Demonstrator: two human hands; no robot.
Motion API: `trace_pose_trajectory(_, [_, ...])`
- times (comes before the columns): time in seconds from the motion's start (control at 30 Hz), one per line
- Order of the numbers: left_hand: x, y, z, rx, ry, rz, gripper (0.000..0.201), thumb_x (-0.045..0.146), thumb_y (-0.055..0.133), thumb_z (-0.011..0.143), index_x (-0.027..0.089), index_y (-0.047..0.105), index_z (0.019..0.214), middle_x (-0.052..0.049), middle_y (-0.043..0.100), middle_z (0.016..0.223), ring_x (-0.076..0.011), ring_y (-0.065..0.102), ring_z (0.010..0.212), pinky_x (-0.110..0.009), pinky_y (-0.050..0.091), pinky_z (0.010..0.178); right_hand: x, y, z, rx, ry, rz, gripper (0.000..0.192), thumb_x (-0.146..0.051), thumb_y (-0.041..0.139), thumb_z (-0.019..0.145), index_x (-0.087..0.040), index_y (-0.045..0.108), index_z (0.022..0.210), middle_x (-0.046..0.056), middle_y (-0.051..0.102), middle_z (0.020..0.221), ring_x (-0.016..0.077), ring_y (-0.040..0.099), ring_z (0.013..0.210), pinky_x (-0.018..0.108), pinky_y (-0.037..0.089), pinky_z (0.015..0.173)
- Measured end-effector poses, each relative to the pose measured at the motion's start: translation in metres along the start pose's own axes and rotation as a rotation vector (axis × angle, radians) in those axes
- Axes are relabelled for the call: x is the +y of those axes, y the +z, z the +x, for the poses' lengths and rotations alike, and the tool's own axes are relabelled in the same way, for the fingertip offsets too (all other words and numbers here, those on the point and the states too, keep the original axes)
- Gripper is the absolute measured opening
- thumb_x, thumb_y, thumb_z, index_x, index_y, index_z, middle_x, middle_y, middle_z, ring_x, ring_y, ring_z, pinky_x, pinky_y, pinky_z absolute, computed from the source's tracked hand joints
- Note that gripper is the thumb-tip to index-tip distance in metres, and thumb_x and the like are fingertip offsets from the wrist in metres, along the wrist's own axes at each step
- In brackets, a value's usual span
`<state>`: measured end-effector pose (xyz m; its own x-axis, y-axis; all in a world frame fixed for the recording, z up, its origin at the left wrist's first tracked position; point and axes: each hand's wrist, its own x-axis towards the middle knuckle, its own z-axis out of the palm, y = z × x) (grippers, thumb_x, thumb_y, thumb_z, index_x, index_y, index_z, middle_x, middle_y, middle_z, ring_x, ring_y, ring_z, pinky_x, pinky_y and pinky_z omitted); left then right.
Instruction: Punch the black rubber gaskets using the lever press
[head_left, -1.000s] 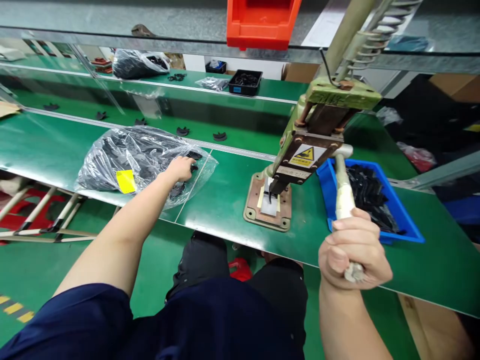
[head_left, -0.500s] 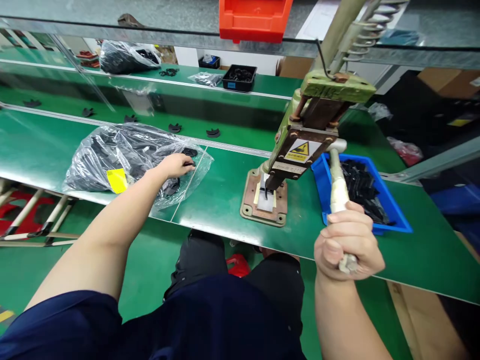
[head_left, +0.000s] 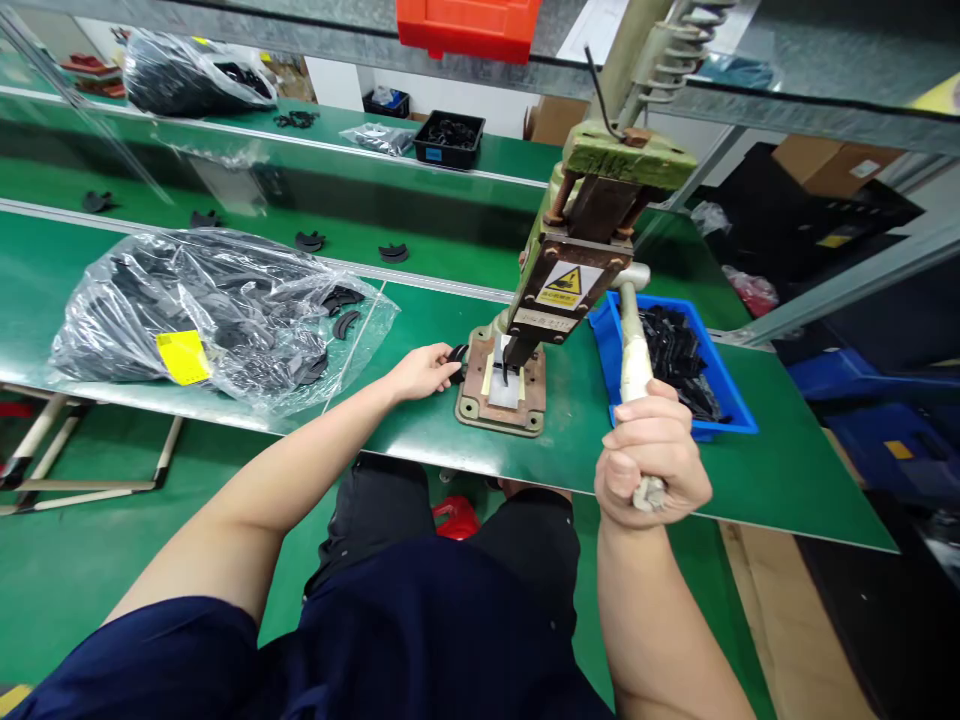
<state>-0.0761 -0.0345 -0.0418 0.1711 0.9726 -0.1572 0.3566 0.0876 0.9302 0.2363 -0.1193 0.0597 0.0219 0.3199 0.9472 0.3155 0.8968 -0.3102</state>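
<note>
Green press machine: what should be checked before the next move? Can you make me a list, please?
1. Left hand holding a black part: ok.
2. Left hand out from under the ram: ok, it is left of it.
3. Black part under the ram: not ok, it is by the metal base's left edge.
4. Right hand gripping the lever: ok.
5. Ram clear of the metal base: cannot tell from this angle.

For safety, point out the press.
In the head view, the press stands right of center on the green table, between the left hand and the blue bin.

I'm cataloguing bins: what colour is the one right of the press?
Blue; the bin shows best in the head view.
</note>
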Motion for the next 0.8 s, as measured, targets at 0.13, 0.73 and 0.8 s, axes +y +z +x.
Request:
trace_pose_trajectory(0.13, [-0.004, -0.005, -0.002, 0.004, -0.019, -0.016, 0.033, 0.049, 0.071, 0.098, 0.019, 0.064, 0.086, 0.002, 0.063, 0.061, -0.0104, 0.06, 0.05, -0.021, 0.047, 0.051, -0.001, 0.0, 0.0, -0.009, -0.006, 0.006, 0.031, -0.035, 0.07, 0.094, -0.024, 0.056, 0.068, -0.007, 0.063, 0.069, 0.016, 0.071, 0.082, 0.057, 0.055, 0.111])
trace_pose_trajectory(0.73, [0.027, 0.019, 0.013, 0.093, 0.087, -0.328, 0.051, 0.036, 0.094, 0.08, 0.016, 0.067, 0.118, 0.006, 0.065, 0.065, -0.0106, 0.063, 0.056, -0.023, 0.054, 0.058, 0.0, 0.002, -0.001, 0.007, -0.006, 0.009, 0.03, -0.035, 0.07, 0.093, -0.025, 0.056, 0.069, -0.006, 0.063, 0.068, 0.0155, 0.07, 0.083, 0.055, 0.054, 0.113])
trace_pose_trajectory(0.8, [0.033, 0.024, 0.019, 0.051, 0.022, -0.344, 0.04, 0.034, 0.092, 0.083, 0.015, 0.067, 0.109, 0.003, 0.068, 0.069, -0.0116, 0.067, 0.06, -0.024, 0.057, 0.061, 0.0, 0.002, -0.001, 0.004, -0.009, 0.006, 0.029, -0.036, 0.069, 0.093, -0.025, 0.056, 0.069, -0.007, 0.063, 0.068, 0.016, 0.07, 0.082, 0.056, 0.054, 0.113])
